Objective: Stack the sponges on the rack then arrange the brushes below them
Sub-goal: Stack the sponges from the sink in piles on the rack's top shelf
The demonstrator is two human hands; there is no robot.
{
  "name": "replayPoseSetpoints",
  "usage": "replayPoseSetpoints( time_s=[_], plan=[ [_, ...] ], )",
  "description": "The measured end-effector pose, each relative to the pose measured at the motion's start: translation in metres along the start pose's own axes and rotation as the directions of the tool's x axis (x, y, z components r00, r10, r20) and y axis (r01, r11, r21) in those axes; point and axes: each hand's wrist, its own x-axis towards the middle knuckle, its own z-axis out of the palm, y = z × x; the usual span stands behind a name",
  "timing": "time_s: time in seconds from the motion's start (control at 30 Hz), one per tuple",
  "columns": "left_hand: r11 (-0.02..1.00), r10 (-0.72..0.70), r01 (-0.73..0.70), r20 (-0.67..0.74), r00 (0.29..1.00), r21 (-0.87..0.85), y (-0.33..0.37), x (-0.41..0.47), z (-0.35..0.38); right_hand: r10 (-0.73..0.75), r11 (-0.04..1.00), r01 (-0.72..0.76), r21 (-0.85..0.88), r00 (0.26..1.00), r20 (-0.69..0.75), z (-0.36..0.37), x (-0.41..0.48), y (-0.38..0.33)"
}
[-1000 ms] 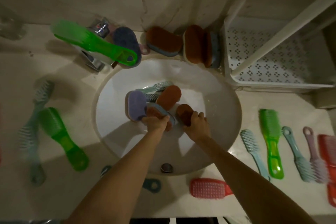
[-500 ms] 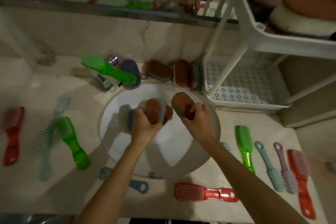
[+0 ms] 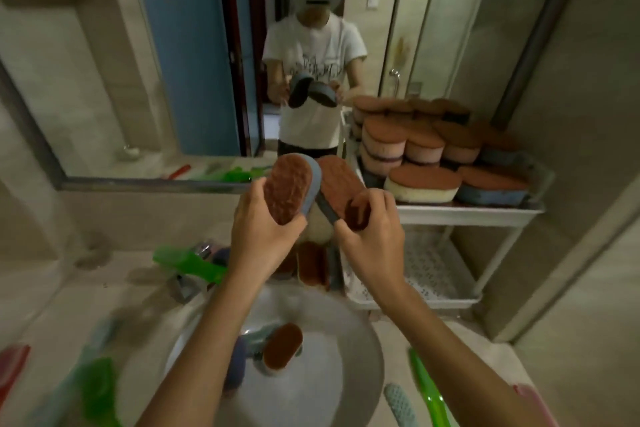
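Left hand grips one sponge. Right hand grips another sponge, beside the rack.

A round white sink sits in a pale counter. A chrome tap, blurred and partly hidden, stands at its far rim. The mirror above reflects what looks like a blue door and a wall switch.

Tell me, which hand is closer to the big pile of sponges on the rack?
The right hand, gripping a sponge just left of the sponge pile. The left hand holds its own sponge farther left, beyond the right one.
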Motion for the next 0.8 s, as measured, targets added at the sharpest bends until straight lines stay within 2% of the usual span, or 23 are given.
replayPoseSetpoints(
  time_s=[0.1, 0.2, 0.33, 0.37, 0.43, 0.53, 0.63, 0.7, 0.8],
  plan=[
    [0.997, 0.070, -0.070, 0.023, 0.997, -0.014, 0.031, 0.012, 0.001, 0.049, 0.998, -0.049, 0.032, 0.998, -0.027, -0.030, 0.028, -0.008],
    [0.995, 0.083, -0.078, 0.090, 0.992, -0.064, 0.058, 0.024, 0.011, 0.123, 0.990, -0.125, 0.068, 0.992, 0.038, -0.063, 0.058, -0.005],
    [0.982, -0.033, 0.083, 0.274, 0.961, -0.172, 0.078, 0.037, 0.035, 0.231, 0.957, -0.253, 0.139, 0.960, 0.156, -0.101, 0.095, 0.013],
    [0.950, -0.082, 0.175, 0.335, 0.939, -0.259, 0.081, 0.039, 0.040, 0.251, 0.951, -0.276, 0.140, 0.952, 0.176, -0.108, 0.103, 0.019],
    [0.817, -0.175, 0.387, 0.456, 0.873, -0.427, 0.085, 0.043, 0.049, 0.265, 0.950, -0.291, 0.115, 0.943, 0.202, -0.119, 0.115, 0.030],
    [0.593, -0.220, 0.579, 0.579, 0.785, -0.560, 0.090, 0.048, 0.059, 0.235, 0.966, -0.255, 0.047, 0.937, 0.257, -0.126, 0.127, 0.046],
    [0.398, -0.201, 0.670, 0.653, 0.730, -0.626, 0.090, 0.051, 0.068, 0.216, 0.975, -0.220, -0.023, 0.925, 0.311, -0.128, 0.132, 0.056],
    [0.342, -0.184, 0.689, 0.673, 0.716, -0.639, 0.088, 0.052, 0.075, 0.210, 0.977, -0.214, -0.023, 0.923, 0.323, -0.127, 0.133, 0.060],
    [0.314, -0.186, 0.688, 0.668, 0.720, -0.654, 0.087, 0.050, 0.084, 0.193, 0.978, -0.209, 0.007, 0.915, 0.355, -0.123, 0.131, 0.065]
  ],
)
